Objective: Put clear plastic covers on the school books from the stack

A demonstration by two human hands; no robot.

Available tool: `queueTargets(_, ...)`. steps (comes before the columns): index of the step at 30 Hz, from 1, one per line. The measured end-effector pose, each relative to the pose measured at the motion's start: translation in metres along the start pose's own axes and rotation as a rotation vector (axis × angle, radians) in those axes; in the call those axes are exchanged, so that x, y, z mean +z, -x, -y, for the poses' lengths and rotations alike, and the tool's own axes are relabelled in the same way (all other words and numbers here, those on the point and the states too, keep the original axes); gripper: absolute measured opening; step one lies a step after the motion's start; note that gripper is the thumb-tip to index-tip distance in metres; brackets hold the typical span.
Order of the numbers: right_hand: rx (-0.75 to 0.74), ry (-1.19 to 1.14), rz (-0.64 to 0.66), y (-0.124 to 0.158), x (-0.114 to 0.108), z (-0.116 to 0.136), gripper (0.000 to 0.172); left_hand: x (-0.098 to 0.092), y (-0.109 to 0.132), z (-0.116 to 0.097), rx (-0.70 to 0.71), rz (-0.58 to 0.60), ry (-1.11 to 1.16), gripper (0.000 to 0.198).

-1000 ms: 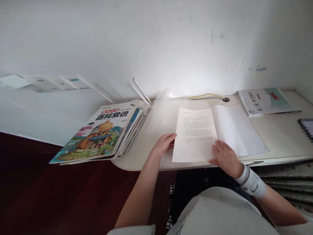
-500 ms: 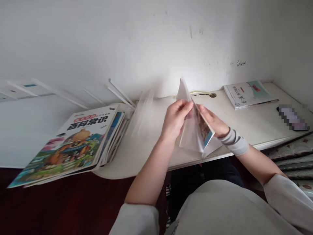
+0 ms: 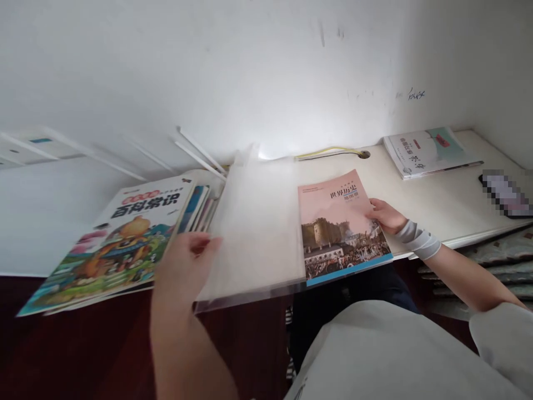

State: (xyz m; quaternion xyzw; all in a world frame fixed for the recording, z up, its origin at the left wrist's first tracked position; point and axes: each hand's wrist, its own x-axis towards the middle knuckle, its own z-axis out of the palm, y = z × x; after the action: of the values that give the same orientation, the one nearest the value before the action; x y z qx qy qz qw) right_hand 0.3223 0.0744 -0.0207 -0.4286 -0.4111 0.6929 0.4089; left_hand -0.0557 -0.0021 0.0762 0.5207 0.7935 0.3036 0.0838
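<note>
A paperback book (image 3: 339, 228) with a pink cover, a battle scene and a blue bottom strip lies face up at the desk's front edge. My right hand (image 3: 385, 215) grips its right edge, thumb on the cover. To the book's left spreads a clear plastic book cover (image 3: 258, 233), blurred, its lower edge over the desk's front. My left hand (image 3: 187, 261) is closed at the plastic's left edge, fingers pinched and partly blurred. Whether the book's left side is tucked into the plastic, I cannot tell.
A stack of books and magazines (image 3: 125, 239) overhangs the desk's left end. White books (image 3: 425, 153) lie at the back right, and a phone (image 3: 506, 194) is near the right edge. A yellow cable (image 3: 328, 150) runs along the wall to a hole in the white desk (image 3: 437, 205).
The book, held upright and edge-on between my hands before, now lies flat. My left hand has moved left with the plastic spread out; my right hand has shifted right.
</note>
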Motion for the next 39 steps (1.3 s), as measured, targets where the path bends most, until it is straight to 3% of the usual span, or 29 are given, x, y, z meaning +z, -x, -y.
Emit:
queueTargets(2,-0.032,0.033,-0.084,-0.001,0.001,-0.004,0.037,-0.002,0.014,0.007,0.094,-0.248,-0.237,0.021)
queueTargets(3,-0.038,0.054,-0.114,-0.002,0.001,-0.005,0.036,0.003,0.024,0.004,0.165,-0.308,-0.257,0.024)
queueTargets(4,-0.040,0.072,-0.134,-0.002,0.001,-0.005,0.035,0.013,0.033,-0.002,0.246,-0.278,-0.222,0.027)
queueTargets(5,-0.041,0.086,-0.144,-0.002,0.001,-0.006,0.035,0.028,0.042,-0.010,0.332,-0.168,-0.141,0.030)
queueTargets(7,-0.048,0.107,-0.151,-0.003,0.001,-0.005,0.036,0.066,0.053,-0.027,0.555,0.169,-0.078,0.039)
queueTargets(9,-0.070,0.134,-0.169,-0.003,-0.003,-0.004,0.037,0.109,0.057,-0.040,0.642,0.365,-0.145,0.049)
queueTargets(12,-0.098,0.210,-0.251,-0.004,-0.020,0.003,0.037,0.157,0.054,-0.049,0.613,0.423,-0.266,0.062)
queueTargets(14,-0.082,0.268,-0.332,-0.003,-0.038,0.010,0.037,0.174,0.053,-0.052,0.596,0.394,-0.297,0.068)
queueTargets(18,-0.052,0.318,-0.449,0.011,-0.070,0.020,0.038,0.181,0.055,-0.056,0.562,0.329,-0.279,0.068)
queueTargets(21,-0.077,0.293,-0.437,0.025,-0.078,0.023,0.038,0.179,0.054,-0.055,0.551,0.336,-0.198,0.059)
queueTargets(27,-0.130,0.154,-0.287,0.023,-0.046,0.027,0.043,0.170,0.050,-0.045,0.431,0.301,0.185,0.048)
queueTargets(32,-0.140,0.129,-0.176,-0.003,-0.010,0.026,0.043,0.161,0.044,-0.036,0.473,0.347,0.152,0.047)
queueTargets(35,-0.134,0.309,-0.172,-0.016,-0.005,0.019,0.050,0.163,0.040,-0.027,0.510,0.301,0.049,0.046)
queueTargets(39,-0.188,0.822,-0.267,-0.021,-0.017,0.007,0.065,0.171,0.039,-0.017,0.564,0.244,-0.027,0.043)
